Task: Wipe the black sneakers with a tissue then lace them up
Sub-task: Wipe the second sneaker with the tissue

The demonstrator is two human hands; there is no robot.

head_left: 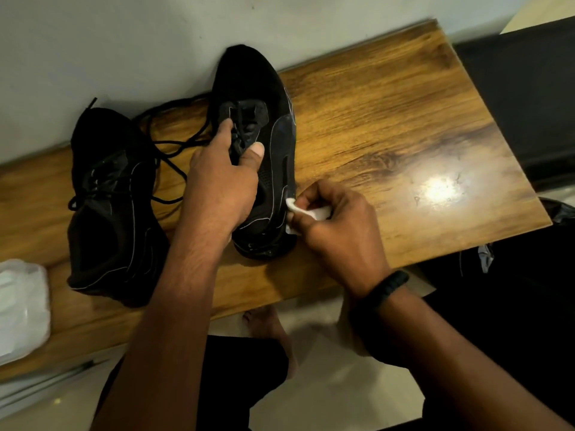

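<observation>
Sneaker (249, 88), gripped by the left hand (217, 181), may twist toward nine o'clock if the right hand (336, 225), pinching the tissue (292, 205) at its four o'clock, pushes hard.

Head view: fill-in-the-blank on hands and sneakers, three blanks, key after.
The right hand presses a white ____ against the held sneaker. The left hand grips that sneaker, which stands to the ____ of the other sneaker. Both stand on a ____ table.
Missing: tissue; right; wooden.
</observation>
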